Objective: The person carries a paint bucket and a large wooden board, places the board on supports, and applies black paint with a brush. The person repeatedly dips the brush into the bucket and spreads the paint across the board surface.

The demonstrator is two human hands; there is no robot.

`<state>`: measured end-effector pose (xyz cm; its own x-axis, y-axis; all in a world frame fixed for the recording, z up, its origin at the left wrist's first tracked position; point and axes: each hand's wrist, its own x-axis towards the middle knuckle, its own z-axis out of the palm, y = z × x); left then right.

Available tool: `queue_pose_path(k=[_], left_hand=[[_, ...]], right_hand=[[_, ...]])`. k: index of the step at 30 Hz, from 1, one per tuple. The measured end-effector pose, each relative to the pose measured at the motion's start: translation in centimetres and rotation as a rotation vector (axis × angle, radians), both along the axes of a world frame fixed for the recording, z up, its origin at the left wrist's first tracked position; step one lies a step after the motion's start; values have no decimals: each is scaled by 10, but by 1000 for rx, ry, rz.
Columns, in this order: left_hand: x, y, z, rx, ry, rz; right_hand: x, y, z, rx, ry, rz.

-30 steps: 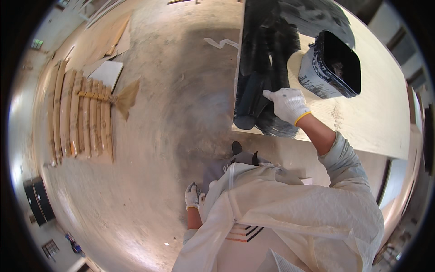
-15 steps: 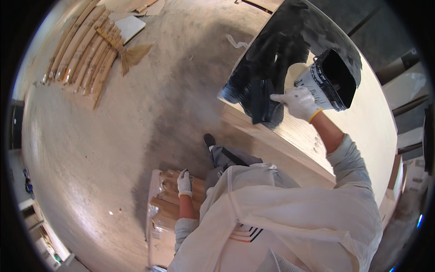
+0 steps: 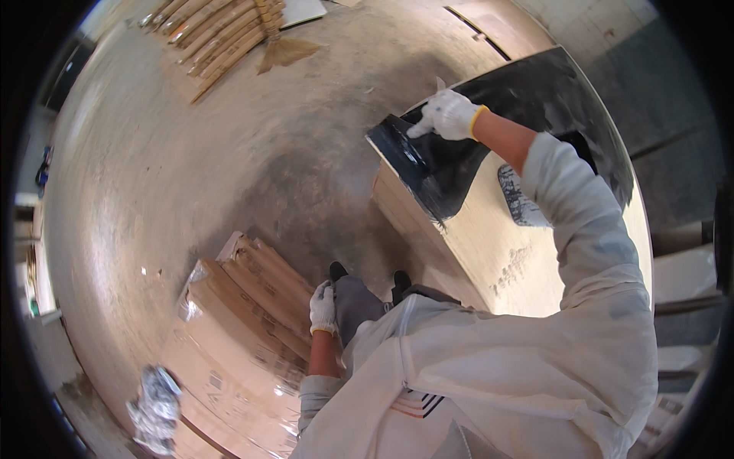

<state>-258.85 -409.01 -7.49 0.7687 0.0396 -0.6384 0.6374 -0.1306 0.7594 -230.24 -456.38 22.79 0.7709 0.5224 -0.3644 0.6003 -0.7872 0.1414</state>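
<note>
My right hand [image 3: 449, 116], in a white knit glove with a yellow cuff, grips a wide black paint-covered spreader [image 3: 405, 145]. The tool lies at the near left corner of a pale wooden board [image 3: 505, 245], on a wet black coating [image 3: 527, 92] that spreads over its far part. A white bucket [image 3: 521, 200] smeared with black stands on the board, partly hidden behind my right sleeve. My left hand [image 3: 323, 307], gloved too, hangs beside my thigh with fingers curled; what they hold, if anything, cannot be made out.
Long brown cardboard packages [image 3: 256, 294] lie at my left, with crumpled clear plastic film [image 3: 155, 411] near them. Further off, a stack of wrapped long pieces [image 3: 218, 38] and a straw broom [image 3: 287, 53] rest on the concrete floor [image 3: 153, 191].
My right hand and the spreader have moved away from me and left, to the board's corner. Black now covers more of the near left edge. My view has shifted, showing more packages at left.
</note>
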Motion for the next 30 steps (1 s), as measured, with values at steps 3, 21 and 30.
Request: queue_pose_path(k=[3, 21, 30], left_hand=[[-44, -27, 2, -50, -7, 155], [-145, -87, 46, -41, 63, 197], [-79, -119, 98, -189, -176, 5]], right_hand=[[1, 26, 31, -82, 17, 75], [-104, 21, 16, -360, 138, 82], [-257, 13, 55, -450, 258, -1]])
